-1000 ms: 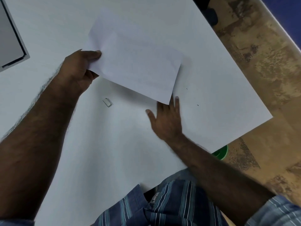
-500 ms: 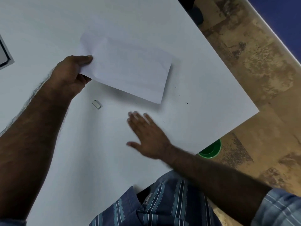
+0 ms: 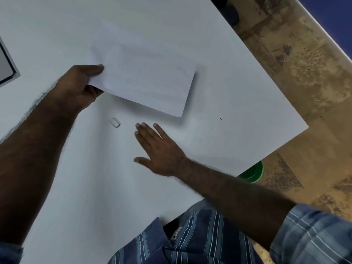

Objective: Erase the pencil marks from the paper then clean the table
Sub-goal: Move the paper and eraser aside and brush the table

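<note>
Left hand (image 3: 76,86) pinches the paper (image 3: 144,80) by its near-left corner above the desk (image 3: 238,92); right hand (image 3: 162,151) lies flat, fingers straight, beside 1 eraser (image 3: 114,123).

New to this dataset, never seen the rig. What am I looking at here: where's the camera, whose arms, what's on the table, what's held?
No machine here: a person works with bare hands, filmed by one wide-angle camera on their head, looking down. The left hand pinches a sheet of paper by its edge, lifted off the white table. The right hand is flat and open, holding nothing. A small white eraser lies beside it, and a few dark specks are scattered to the right. A green container shows under the table's edge.
</note>
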Demonstrator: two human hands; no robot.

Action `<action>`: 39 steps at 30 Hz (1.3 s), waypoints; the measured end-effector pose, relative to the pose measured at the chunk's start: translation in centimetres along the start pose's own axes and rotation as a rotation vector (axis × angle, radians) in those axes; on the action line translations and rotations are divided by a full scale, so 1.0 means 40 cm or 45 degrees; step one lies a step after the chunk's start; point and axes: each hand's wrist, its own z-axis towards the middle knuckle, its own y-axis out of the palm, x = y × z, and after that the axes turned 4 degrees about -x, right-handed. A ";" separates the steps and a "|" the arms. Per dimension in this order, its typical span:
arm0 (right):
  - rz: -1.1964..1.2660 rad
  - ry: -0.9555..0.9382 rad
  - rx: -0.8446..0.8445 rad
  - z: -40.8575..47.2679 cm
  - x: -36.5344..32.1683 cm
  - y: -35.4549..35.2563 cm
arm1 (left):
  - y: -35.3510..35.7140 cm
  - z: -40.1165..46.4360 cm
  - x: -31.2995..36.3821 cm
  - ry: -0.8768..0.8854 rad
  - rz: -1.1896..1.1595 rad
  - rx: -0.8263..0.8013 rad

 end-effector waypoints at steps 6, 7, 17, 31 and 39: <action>0.034 0.286 0.164 -0.032 0.100 -0.019 | -0.004 0.018 0.009 0.001 0.142 -0.133; 0.016 0.327 0.185 -0.046 0.122 -0.029 | -0.005 0.023 0.010 -0.003 0.170 -0.162; -0.105 0.594 0.199 -0.178 0.212 -0.077 | -0.038 0.115 0.013 -0.078 0.458 -0.243; -0.033 0.077 0.111 -0.093 0.075 -0.025 | -0.105 0.199 0.042 -0.082 0.627 -0.149; -0.127 0.485 0.125 -0.114 0.142 -0.056 | -0.113 0.216 0.088 -0.046 0.908 -0.159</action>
